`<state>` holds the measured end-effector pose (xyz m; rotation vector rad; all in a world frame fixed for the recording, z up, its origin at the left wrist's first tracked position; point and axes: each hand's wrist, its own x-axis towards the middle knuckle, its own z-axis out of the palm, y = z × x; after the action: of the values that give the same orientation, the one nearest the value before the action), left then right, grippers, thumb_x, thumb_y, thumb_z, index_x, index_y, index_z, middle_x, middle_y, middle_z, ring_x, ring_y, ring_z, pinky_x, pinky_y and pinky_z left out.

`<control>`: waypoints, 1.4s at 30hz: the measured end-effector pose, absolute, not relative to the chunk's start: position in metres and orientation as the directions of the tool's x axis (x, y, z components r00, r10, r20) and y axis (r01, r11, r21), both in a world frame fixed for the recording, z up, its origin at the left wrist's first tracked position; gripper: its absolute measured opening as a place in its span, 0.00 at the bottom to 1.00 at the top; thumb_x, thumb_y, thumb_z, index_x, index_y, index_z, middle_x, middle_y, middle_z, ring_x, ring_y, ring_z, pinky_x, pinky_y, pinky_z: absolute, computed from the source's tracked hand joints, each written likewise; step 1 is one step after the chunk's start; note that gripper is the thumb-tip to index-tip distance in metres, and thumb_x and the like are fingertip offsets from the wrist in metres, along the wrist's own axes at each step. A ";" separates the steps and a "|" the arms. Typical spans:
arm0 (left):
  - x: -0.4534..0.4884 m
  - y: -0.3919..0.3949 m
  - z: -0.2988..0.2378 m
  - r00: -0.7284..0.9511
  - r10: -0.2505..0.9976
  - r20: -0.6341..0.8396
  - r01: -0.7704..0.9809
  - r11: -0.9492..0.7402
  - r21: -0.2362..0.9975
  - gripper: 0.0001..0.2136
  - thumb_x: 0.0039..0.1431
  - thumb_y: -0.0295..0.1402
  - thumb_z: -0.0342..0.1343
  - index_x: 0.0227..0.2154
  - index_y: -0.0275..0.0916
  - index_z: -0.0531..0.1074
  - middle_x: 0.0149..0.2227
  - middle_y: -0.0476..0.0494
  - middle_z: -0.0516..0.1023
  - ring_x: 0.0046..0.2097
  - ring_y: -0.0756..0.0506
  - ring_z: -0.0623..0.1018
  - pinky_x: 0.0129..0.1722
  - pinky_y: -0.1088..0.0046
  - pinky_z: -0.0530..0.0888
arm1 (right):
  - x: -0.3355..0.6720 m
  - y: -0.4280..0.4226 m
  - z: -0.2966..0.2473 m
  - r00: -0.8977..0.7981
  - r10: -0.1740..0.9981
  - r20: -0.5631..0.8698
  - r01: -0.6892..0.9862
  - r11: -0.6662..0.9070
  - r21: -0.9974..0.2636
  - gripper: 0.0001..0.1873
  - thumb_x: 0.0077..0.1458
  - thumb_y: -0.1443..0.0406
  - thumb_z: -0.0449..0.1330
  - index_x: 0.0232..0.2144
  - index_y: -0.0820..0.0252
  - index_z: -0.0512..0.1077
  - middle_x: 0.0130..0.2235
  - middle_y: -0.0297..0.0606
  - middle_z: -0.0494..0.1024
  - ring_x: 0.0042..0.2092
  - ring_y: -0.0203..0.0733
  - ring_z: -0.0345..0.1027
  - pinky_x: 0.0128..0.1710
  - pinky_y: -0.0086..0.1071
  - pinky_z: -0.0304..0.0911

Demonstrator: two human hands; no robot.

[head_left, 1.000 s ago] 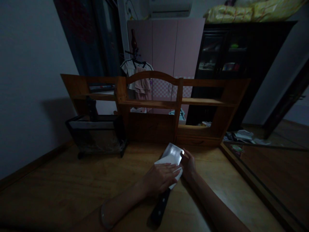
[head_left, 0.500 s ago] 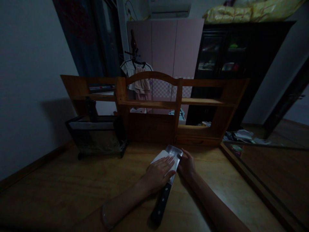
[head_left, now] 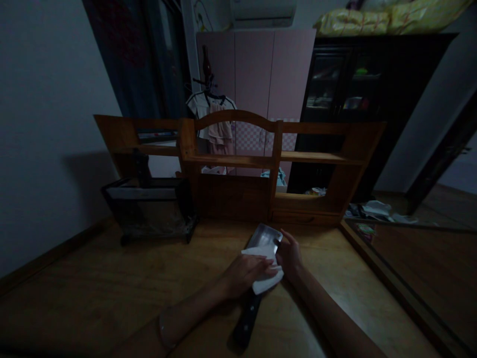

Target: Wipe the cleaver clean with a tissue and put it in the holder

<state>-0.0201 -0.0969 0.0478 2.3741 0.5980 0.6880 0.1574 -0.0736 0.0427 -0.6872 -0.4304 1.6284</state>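
A cleaver (head_left: pixel 263 236) with a broad steel blade and a black handle (head_left: pixel 247 318) lies flat on the wooden desk (head_left: pixel 112 293). My left hand (head_left: pixel 244 275) presses a white cloth (head_left: pixel 265 276) onto the blade near the handle, fingers closed over the cloth. My right hand (head_left: pixel 289 256) rests at the blade's right edge, fingertips touching the metal and holding it steady.
A wooden shelf unit (head_left: pixel 238 159) stands along the desk's back edge. A black wire rack (head_left: pixel 149 209) with a dark knife handle sits at the back left. The desk's right edge drops off beside a floor with scattered papers (head_left: pixel 376 210). The room is dim.
My left hand slid the white cloth forward along the blade, then back toward the handle. The cloth now bunches near the handle end. My right hand stayed at the blade's edge.
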 end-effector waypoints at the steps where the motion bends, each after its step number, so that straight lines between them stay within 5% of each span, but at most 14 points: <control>1: -0.020 -0.094 0.044 0.739 0.601 0.304 0.235 -0.653 0.720 0.29 0.68 0.42 0.27 0.44 0.40 0.76 0.48 0.47 0.76 0.53 0.46 0.73 0.57 0.66 0.64 | 0.157 -0.073 0.042 -0.078 0.977 -0.199 -0.769 -0.186 -0.612 0.09 0.51 0.61 0.57 0.24 0.61 0.71 0.21 0.39 0.76 0.23 0.44 0.71 0.26 0.35 0.67; 6: -0.021 -0.087 0.039 0.689 0.693 0.212 0.142 -0.416 0.898 0.36 0.67 0.46 0.24 0.35 0.37 0.80 0.38 0.42 0.81 0.50 0.44 0.75 0.55 0.63 0.65 | 0.155 -0.071 0.040 -0.145 0.965 -0.220 -0.795 -0.246 -0.555 0.08 0.51 0.61 0.58 0.25 0.60 0.71 0.23 0.39 0.77 0.26 0.46 0.72 0.30 0.38 0.68; 16: -0.023 -0.089 0.045 0.651 0.743 0.152 0.078 -0.265 0.961 0.39 0.65 0.49 0.23 0.31 0.36 0.81 0.34 0.41 0.81 0.46 0.43 0.76 0.52 0.64 0.67 | 0.156 -0.074 0.041 -0.129 0.974 -0.189 -0.763 -0.219 -0.608 0.11 0.51 0.59 0.57 0.28 0.61 0.72 0.25 0.40 0.78 0.27 0.47 0.73 0.32 0.39 0.68; 22: -0.022 -0.091 0.050 0.618 0.777 0.120 0.055 -0.194 0.979 0.41 0.64 0.50 0.22 0.21 0.34 0.79 0.23 0.40 0.79 0.38 0.43 0.79 0.49 0.66 0.69 | 0.157 -0.072 0.037 -0.128 0.976 -0.176 -0.731 -0.213 -0.649 0.13 0.52 0.57 0.57 0.28 0.62 0.73 0.27 0.42 0.79 0.29 0.47 0.74 0.34 0.39 0.68; 26: -0.024 -0.091 0.048 0.615 0.775 0.149 0.078 -0.247 0.966 0.42 0.65 0.49 0.20 0.25 0.34 0.80 0.28 0.40 0.80 0.42 0.43 0.78 0.50 0.66 0.69 | 0.157 -0.071 0.035 -0.120 0.982 -0.144 -0.743 -0.185 -0.643 0.12 0.52 0.58 0.57 0.29 0.62 0.73 0.27 0.41 0.79 0.29 0.47 0.73 0.35 0.39 0.68; 30: -0.027 -0.093 0.051 0.672 0.694 0.260 0.160 -0.478 0.864 0.36 0.66 0.46 0.23 0.37 0.37 0.79 0.41 0.43 0.80 0.49 0.44 0.75 0.54 0.63 0.66 | 0.156 -0.071 0.038 -0.120 0.980 -0.159 -0.767 -0.193 -0.612 0.10 0.51 0.60 0.58 0.27 0.61 0.72 0.25 0.39 0.78 0.27 0.44 0.72 0.32 0.36 0.68; 35: -0.026 -0.098 0.058 0.806 0.464 0.367 0.234 -0.820 0.523 0.24 0.69 0.39 0.27 0.56 0.45 0.66 0.58 0.50 0.67 0.59 0.47 0.66 0.60 0.63 0.59 | 0.157 -0.071 0.040 -0.125 0.963 -0.238 -0.733 -0.251 -0.632 0.10 0.51 0.60 0.58 0.26 0.61 0.73 0.21 0.38 0.77 0.23 0.43 0.70 0.27 0.34 0.66; 42: -0.027 -0.092 0.051 0.812 0.430 0.395 0.323 -0.894 0.309 0.20 0.68 0.34 0.35 0.60 0.44 0.59 0.60 0.47 0.63 0.61 0.47 0.63 0.61 0.63 0.58 | 0.157 -0.069 0.036 -0.116 0.972 -0.202 -0.751 -0.219 -0.623 0.11 0.51 0.60 0.57 0.26 0.62 0.73 0.23 0.39 0.78 0.25 0.44 0.72 0.31 0.36 0.67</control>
<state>-0.0272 -0.0920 0.0515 2.7698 0.5843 0.6832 0.1568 -0.0695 0.0356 -0.6843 -0.4360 1.6785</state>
